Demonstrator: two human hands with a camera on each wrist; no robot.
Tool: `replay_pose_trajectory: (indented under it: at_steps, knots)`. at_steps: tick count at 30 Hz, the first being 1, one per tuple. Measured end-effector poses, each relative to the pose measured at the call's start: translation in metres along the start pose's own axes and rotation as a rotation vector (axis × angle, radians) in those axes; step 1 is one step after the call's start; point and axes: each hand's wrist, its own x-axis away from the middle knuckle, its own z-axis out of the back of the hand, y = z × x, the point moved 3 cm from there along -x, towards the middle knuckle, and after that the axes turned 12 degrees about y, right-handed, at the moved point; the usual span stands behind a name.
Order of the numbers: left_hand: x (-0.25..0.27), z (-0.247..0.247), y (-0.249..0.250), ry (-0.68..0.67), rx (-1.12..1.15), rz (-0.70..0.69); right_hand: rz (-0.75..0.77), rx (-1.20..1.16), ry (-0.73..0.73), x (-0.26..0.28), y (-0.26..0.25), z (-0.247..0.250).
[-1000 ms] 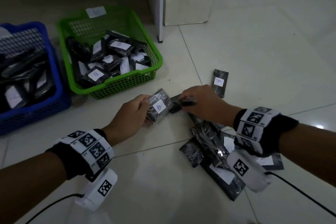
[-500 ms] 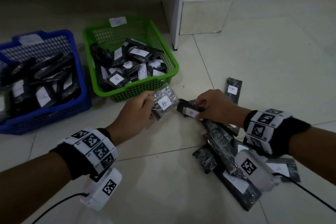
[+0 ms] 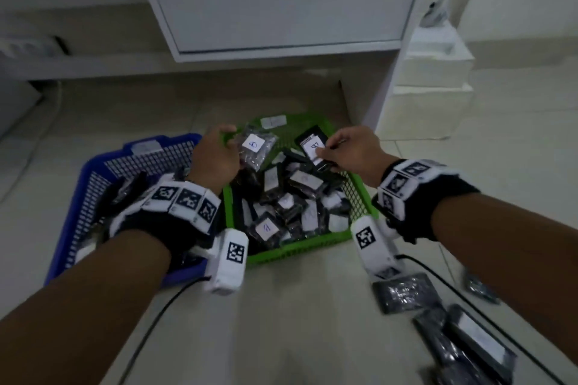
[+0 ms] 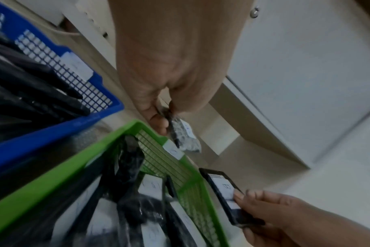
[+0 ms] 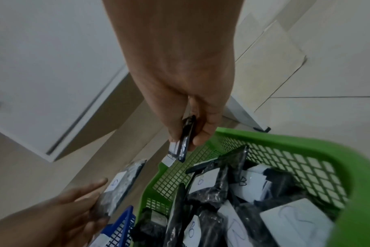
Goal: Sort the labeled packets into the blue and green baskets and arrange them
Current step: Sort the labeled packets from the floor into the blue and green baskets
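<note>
Two hands hover over the back of the green basket (image 3: 297, 255), which holds several black packets with white labels. My left hand (image 3: 230, 142) pinches a crinkly dark packet (image 3: 257, 147) with a white label over the basket's far left corner; in the left wrist view that packet (image 4: 183, 133) hangs edge-on from thumb and finger. My right hand (image 3: 328, 148) grips a flat black packet labelled B (image 3: 312, 145) over the far right side; in the right wrist view this packet (image 5: 185, 138) sits between thumb and fingers. The blue basket (image 3: 62, 222) stands to the left, also with dark packets.
Loose packets (image 3: 406, 291) lie on the tiled floor at the lower right, with more (image 3: 478, 341) near the frame's corner. A white cabinet (image 3: 281, 0) rises just behind the baskets. White boxes (image 3: 434, 78) stand at the right. Cables trail from both wrist cameras.
Both hands have lifted their packets from beside the floor pile and carried them forward over the green basket. The head view has swung up towards the cabinet.
</note>
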Motion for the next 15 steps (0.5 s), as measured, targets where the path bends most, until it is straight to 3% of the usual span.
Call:
replay_pose_trajectory:
  at_steps: [3, 5, 7, 9, 12, 15]
  knots:
    - [-0.030, -0.010, -0.003, 0.025, -0.184, -0.088, 0.047, 0.073, -0.070, -0.023, 0.009, -0.031]
    - [-0.041, -0.023, -0.011, -0.034, -0.299, -0.105, 0.082, 0.152, -0.144, -0.032, 0.018, -0.045]
    - [-0.036, -0.038, -0.016, -0.118, -0.361, -0.069, 0.190, 0.286, -0.261, -0.032, 0.025, -0.047]
    - [-0.024, -0.046, -0.012, -0.043, -0.444, -0.100, 0.325, 0.400, -0.367, -0.029, 0.027, -0.039]
    - [0.007, -0.058, 0.007, 0.057, -0.378, -0.302, 0.431, 0.459, -0.415, -0.028, 0.029, -0.019]
    - [0.046, -0.081, 0.028, -0.030, -0.374, -0.528, 0.413, 0.477, -0.410, -0.030, 0.040, -0.001]
